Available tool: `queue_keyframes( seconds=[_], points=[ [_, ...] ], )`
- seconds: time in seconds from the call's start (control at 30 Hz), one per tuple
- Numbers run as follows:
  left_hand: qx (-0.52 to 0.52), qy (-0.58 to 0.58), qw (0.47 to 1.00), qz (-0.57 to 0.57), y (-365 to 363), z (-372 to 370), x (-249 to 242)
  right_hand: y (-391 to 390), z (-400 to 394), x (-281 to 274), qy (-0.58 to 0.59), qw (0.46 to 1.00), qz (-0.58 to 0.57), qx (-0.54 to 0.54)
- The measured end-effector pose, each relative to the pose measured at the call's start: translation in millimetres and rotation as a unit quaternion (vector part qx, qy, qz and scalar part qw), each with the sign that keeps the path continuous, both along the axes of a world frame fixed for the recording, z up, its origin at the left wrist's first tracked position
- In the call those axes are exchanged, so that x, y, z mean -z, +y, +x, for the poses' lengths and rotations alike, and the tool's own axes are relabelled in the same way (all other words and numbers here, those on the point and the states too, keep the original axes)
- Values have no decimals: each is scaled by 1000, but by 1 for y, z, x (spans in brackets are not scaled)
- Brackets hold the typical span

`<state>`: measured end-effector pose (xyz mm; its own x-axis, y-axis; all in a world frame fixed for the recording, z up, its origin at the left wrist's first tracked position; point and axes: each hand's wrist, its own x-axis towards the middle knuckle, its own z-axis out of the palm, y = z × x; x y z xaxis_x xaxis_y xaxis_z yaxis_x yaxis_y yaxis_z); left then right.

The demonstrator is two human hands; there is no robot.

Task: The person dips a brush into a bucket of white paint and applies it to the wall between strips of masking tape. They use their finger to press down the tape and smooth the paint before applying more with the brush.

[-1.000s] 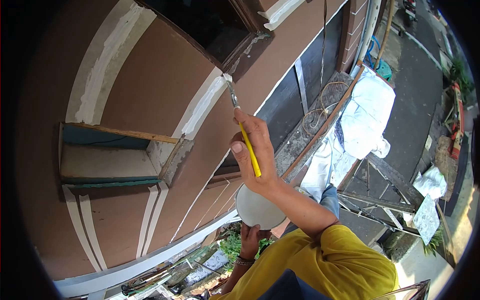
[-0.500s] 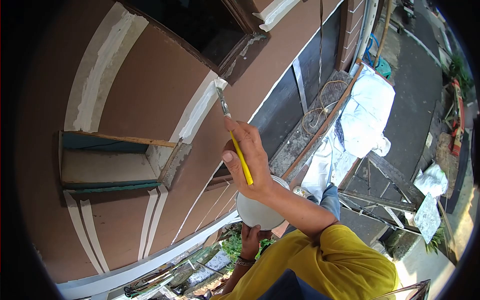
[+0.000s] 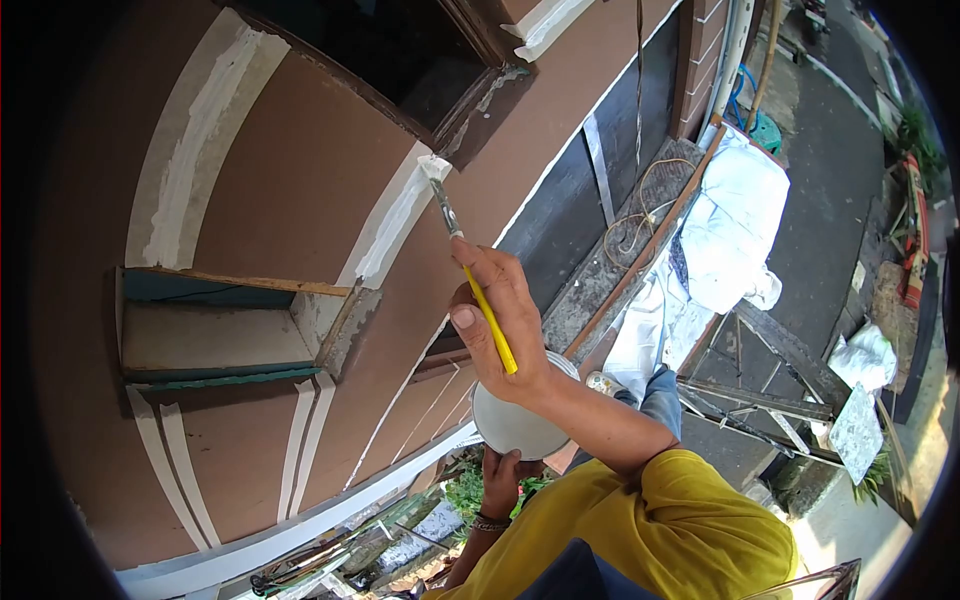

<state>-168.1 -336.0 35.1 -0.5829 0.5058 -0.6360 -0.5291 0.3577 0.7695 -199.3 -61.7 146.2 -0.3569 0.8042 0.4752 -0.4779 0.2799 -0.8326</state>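
My right hand (image 3: 500, 320) is closed round the yellow handle of a slim paintbrush (image 3: 483, 305). The brush points up and away, its tip against the upper end of a white-painted strip (image 3: 393, 222) on the brown wall, just below a window corner. Below that hand, my left hand (image 3: 502, 485) grips a round tub (image 3: 515, 425) from beneath, with the thumb at its side. Pale grey-white shows across the tub, partly hidden by my right wrist. A wider strip (image 3: 205, 140) streaked with white runs down the wall further left.
A recessed opening (image 3: 220, 335) with a wooden edge sits in the wall at left. White sheeting (image 3: 735, 220) covers a ledge on the right, near a coiled cable (image 3: 630, 240). A metal frame (image 3: 760, 405) stands beside my legs. Plants and debris (image 3: 430, 520) lie far below.
The brush tip has shifted slightly down and left along the strip, and my right hand has moved a little down and right. The left hand and tub look unchanged.
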Motion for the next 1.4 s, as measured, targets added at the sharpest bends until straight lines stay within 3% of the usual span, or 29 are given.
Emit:
queue_keyframes(
  seconds=[0.3, 0.4, 0.6, 0.8, 1.33, 1.4],
  points=[
    [6, 6, 1000, -5, 0, 2, -1, -1, 5, -12, -33, 999, -12, -29],
    [0, -2, 1000, -9, 1, 1, -2, 4, 2, -2, -5, 1000, 14, 23],
    [6, -5, 1000, -11, 0, 1, 1, 1, 6, -12, -42, 999, 8, -19],
    [2, -13, 1000, -10, -2, 0, 4, 5, 8, -6, -7, 1000, -3, 15],
    [-38, -42, 998, 9, 5, 5, 3, -39, 14, 4, -28, 987, 96, -127],
    [-20, -38, 999, 7, 0, 3, 9, -34, 17, 7, -21, 992, 73, -101]
  ],
)
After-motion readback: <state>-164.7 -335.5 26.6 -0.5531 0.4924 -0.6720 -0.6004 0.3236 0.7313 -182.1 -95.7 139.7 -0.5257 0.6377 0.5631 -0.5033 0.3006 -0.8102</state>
